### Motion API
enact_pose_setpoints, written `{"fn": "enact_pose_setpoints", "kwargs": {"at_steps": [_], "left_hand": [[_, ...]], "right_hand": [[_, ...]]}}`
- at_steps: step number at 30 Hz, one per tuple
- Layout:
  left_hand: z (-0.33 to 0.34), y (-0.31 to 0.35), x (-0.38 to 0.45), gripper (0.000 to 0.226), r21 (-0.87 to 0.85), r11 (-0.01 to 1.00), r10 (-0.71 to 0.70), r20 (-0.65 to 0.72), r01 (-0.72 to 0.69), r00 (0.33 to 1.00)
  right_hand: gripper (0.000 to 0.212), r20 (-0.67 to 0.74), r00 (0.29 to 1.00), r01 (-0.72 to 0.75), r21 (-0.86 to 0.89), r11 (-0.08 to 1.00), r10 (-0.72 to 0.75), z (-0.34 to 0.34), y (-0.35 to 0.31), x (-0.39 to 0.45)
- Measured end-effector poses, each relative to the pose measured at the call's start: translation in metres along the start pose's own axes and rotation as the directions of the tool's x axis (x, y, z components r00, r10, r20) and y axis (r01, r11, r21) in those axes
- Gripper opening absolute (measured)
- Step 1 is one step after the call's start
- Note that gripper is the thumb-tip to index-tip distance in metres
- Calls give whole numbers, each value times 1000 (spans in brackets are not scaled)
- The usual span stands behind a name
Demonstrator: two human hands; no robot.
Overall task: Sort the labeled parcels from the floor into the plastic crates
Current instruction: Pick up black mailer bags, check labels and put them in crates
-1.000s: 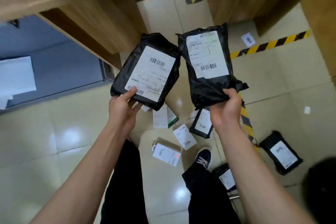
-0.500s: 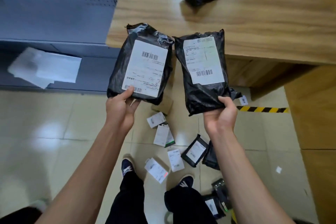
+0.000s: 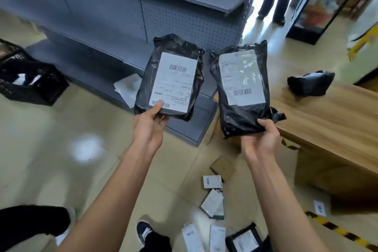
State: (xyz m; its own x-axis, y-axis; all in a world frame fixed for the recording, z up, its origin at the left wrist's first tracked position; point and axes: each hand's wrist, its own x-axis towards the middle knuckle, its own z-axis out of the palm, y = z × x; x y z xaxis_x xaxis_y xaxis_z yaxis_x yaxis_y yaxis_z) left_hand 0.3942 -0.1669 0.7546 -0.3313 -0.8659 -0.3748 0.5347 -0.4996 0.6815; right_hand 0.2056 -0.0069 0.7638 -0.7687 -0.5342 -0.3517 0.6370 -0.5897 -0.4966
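Your left hand grips the lower edge of one black labeled parcel at frame centre, thumb on its label — your right hand clutches the bunched bottom of a second parcel just beside it. The black plastic crate sits on the floor at left — more parcels lie on the floor at lower centre

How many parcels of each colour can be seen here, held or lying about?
Black bagged parcels: 4, one in the left hand, one in the right hand, one on the wooden counter, one on the floor.
White parcels on the floor: 4.
Brown flat parcel on the floor: 1.
Total: 9.
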Motion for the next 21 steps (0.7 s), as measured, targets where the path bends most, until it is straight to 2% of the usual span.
{"fn": "enact_pose_setpoints", "kwargs": {"at_steps": [4, 8, 15, 21], "left_hand": [[-35, 64, 27, 36, -44, 997, 65, 11, -64, 998], [-67, 125, 57, 35, -82, 991, 106, 7, -105, 994], [-124, 225, 72, 28, -176, 963, 193, -89, -206, 977], [-178, 280, 76, 24, -195, 921, 299, -199, -337, 933]], "right_hand": [[42, 79, 996, -41, -5, 999, 41, 61, 69, -4], [43, 100, 992, -76, -15, 997, 77, 114, 138, -3], [35, 200, 959, -191, -66, 979, 200, 203, 233, -26], [31, 242, 901, -327, -165, 931, 359, 251, 305, -35]]}}
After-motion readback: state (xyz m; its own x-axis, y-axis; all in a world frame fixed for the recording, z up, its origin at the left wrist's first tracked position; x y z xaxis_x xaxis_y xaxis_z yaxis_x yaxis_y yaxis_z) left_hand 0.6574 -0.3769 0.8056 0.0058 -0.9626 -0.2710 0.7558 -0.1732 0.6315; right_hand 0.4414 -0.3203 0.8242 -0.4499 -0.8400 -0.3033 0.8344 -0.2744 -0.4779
